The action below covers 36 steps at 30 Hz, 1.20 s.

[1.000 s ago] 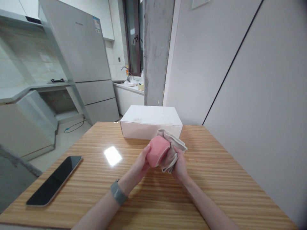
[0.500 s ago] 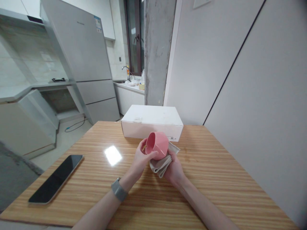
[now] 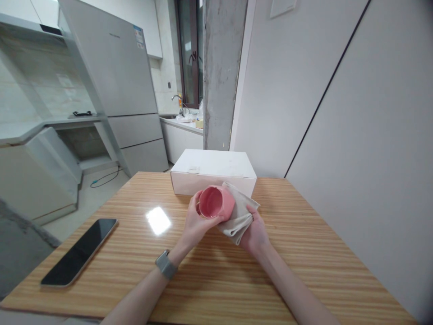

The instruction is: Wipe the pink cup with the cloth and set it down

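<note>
Pink and faceted, a cup (image 3: 226,203) is held above the tabletop (image 3: 324,253), between its near and far edges, tipped so that its open mouth faces the head camera. The left hand (image 3: 196,225) grips it firmly, thumb laid along the near wall and fingers curled about the left side. A grey-beige cloth (image 3: 241,211) lies against the cup's right side, pinched between thumb and fingers of the right hand (image 3: 256,234). A watch (image 3: 166,264) with a grey band circles the left wrist. Beyond the cup, a white box (image 3: 214,163) stands along the middle of the tabletop's far edge. A dark-screened phone (image 3: 79,253) lies by the left edge, toward the near left corner
</note>
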Tool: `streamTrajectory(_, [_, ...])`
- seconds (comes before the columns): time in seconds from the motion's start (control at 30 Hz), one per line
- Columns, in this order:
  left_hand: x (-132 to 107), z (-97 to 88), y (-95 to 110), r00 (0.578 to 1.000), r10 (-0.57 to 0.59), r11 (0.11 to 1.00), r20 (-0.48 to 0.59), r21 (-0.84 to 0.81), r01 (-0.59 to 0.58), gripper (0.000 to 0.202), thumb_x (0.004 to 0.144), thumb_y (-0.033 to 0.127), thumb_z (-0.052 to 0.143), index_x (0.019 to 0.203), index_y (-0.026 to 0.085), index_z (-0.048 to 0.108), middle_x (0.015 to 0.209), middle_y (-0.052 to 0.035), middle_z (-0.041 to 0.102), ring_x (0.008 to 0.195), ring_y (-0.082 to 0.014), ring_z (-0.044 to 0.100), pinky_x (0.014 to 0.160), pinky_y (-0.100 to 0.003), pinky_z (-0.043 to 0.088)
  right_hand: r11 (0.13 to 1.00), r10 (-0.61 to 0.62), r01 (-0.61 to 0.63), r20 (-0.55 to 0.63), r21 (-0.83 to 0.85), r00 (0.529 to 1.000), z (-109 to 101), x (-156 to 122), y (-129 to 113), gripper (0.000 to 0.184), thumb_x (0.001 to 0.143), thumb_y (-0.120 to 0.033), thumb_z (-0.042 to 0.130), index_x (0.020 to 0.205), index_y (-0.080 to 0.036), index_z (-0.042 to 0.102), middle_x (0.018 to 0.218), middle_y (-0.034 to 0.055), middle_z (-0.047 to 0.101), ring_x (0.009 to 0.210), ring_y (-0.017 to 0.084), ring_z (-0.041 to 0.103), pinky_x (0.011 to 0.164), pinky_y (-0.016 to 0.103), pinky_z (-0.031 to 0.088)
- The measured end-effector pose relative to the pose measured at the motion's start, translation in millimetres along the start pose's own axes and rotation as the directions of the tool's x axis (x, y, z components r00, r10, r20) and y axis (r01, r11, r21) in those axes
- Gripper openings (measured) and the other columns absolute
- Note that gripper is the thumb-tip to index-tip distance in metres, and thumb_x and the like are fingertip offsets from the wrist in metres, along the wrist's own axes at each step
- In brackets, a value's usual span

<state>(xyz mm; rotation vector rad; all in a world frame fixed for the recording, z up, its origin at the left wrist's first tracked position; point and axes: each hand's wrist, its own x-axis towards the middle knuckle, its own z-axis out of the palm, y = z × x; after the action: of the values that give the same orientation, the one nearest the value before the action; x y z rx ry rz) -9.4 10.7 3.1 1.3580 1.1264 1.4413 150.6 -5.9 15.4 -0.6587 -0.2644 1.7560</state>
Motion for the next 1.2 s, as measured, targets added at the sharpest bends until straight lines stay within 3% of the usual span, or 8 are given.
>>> streamTrajectory(0.2, [7.6,-8.1,-5.6,0.992,-0.105,0.991,-0.074,-0.090,0.098,0.082,0.049,0.027,0.088,0.122,0.022,0.050,0.124,-0.0116,0.057,0.104,-0.0259,0.059,0.088,-0.038,0.048,0.988,-0.112,0.114,0.017,-0.101,0.994,-12.8,-10.4,-35.1,0.037,0.085,-0.043,0.048,0.110,-0.021,0.063,0.100,0.0056,0.072,0.100,0.026,0.065,0.088,0.044,0.050])
streamTrajectory(0.4, [12.9,-9.3,-14.8,0.972,-0.200,0.965,-0.120,-0.199,0.174,0.066,0.056,0.032,0.084,0.114,0.020,0.056,0.119,-0.0109,0.060,0.102,-0.0230,0.060,0.091,-0.037,0.045,0.921,-0.116,0.075,-0.085,-0.382,0.990,-70.1,-43.4,-78.8,0.026,0.076,-0.037,0.056,0.092,-0.019,0.066,0.090,0.0100,0.074,0.091,0.029,0.069,0.081,0.044,0.053])
streamTrajectory(0.53, [9.9,-3.7,-16.4,0.979,-0.186,0.966,-0.081,-0.196,0.167,0.068,0.055,0.032,0.085,0.115,0.019,0.056,0.119,-0.0104,0.060,0.100,-0.0220,0.061,0.093,-0.037,0.045,0.789,0.119,-0.231,-0.227,-0.569,0.966,-101.9,-74.9,-102.5,0.026,0.074,-0.037,0.058,0.083,-0.015,0.066,0.088,0.0156,0.073,0.086,0.030,0.070,0.078,0.042,0.054])
streamTrajectory(0.67, [5.0,8.6,-15.9,0.984,-0.175,0.972,-0.026,-0.162,0.169,0.070,0.056,0.032,0.085,0.118,0.019,0.054,0.122,-0.0118,0.059,0.097,-0.0215,0.062,0.090,-0.037,0.047,0.588,-0.037,-0.150,-0.211,-0.795,0.977,-125.0,-97.2,-123.4,0.032,0.072,-0.045,0.066,0.092,-0.019,0.064,0.094,0.0119,0.073,0.083,0.028,0.070,0.074,0.038,0.054])
streamTrajectory(0.77, [1.2,21.2,-13.9,0.984,-0.177,0.974,0.004,-0.146,0.175,0.076,0.054,0.032,0.086,0.121,0.019,0.051,0.126,-0.0142,0.056,0.096,-0.0218,0.063,0.087,-0.037,0.048,0.323,-0.315,0.051,-0.057,-0.945,0.947,-147.8,-101.9,-135.6,0.043,0.065,-0.042,0.072,0.101,-0.021,0.061,0.100,0.0106,0.071,0.086,0.028,0.069,0.072,0.038,0.055])
streamTrajectory(0.87, [-4.3,37.4,-10.4,0.988,-0.138,0.983,0.070,-0.115,0.145,0.086,0.051,0.030,0.087,0.126,0.020,0.045,0.126,-0.0150,0.055,0.096,-0.0234,0.064,0.084,-0.037,0.049,0.154,-0.444,0.124,0.043,-0.980,0.895,-169.2,-101.4,-140.0,0.057,0.062,-0.037,0.071,0.114,-0.021,0.055,0.099,0.0100,0.072,0.087,0.028,0.068,0.073,0.039,0.054])
streamTrajectory(1.07, [-18.6,90.1,-3.2,0.978,0.004,0.991,0.208,-0.132,0.024,0.083,0.050,0.023,0.086,0.123,0.024,0.046,0.117,-0.0093,0.062,0.103,-0.0246,0.061,0.090,-0.039,0.046,0.032,-0.594,0.154,0.105,-0.987,0.798,-183.7,-104.7,-132.6,0.065,0.066,-0.037,0.064,0.127,-0.022,0.047,0.087,0.0043,0.072,0.078,0.025,0.069,0.078,0.040,0.053])
streamTrajectory(1.2, [-21.1,131.5,2.0,0.967,0.054,0.994,0.248,-0.110,-0.027,0.081,0.048,0.018,0.084,0.120,0.026,0.049,0.117,-0.0061,0.062,0.106,-0.0251,0.058,0.094,-0.041,0.042,0.037,-0.604,0.246,0.175,-0.968,0.778,-185.6,-108.3,-128.0,0.059,0.071,-0.038,0.062,0.126,-0.023,0.048,0.103,0.0084,0.070,0.095,0.025,0.066,0.086,0.040,0.051])
